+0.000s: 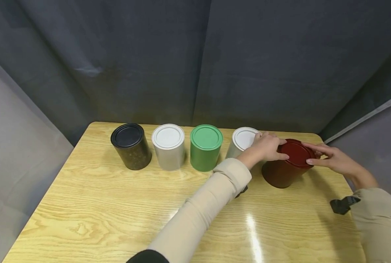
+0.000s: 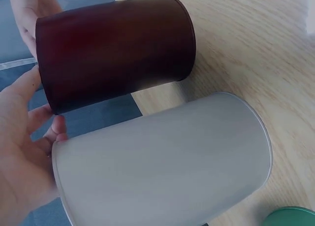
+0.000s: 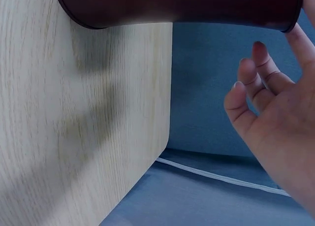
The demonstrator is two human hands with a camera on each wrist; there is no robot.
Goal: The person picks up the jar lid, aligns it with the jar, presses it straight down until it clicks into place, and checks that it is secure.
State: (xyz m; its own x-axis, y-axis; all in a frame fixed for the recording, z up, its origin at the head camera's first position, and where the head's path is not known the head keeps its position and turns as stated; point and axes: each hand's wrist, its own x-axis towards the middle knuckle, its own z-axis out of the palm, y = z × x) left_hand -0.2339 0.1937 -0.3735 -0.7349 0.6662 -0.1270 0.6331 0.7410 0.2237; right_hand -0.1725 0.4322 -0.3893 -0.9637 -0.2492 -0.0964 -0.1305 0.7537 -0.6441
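Note:
A dark red canister (image 1: 284, 171) with a ridged lid stands at the right of a row on the wooden table. My left hand (image 1: 267, 147) reaches to its left side, index finger and thumb spread at the lid's rim. From the opposite side, my right hand (image 1: 334, 159) touches the rim with thumb and index finger. In the right wrist view, the other right-hand fingers (image 3: 263, 80) bend loosely away from the wall. Close beside the left hand is a white canister (image 2: 167, 167), partly hidden behind that hand in the head view.
Left along the row stand a green canister (image 1: 206, 149), another white canister (image 1: 169, 149) and a black-lidded dark canister (image 1: 131, 148). Dark curtains (image 1: 149, 65) hang behind the wooden table (image 1: 93, 208). The table's right edge runs close beyond the red canister.

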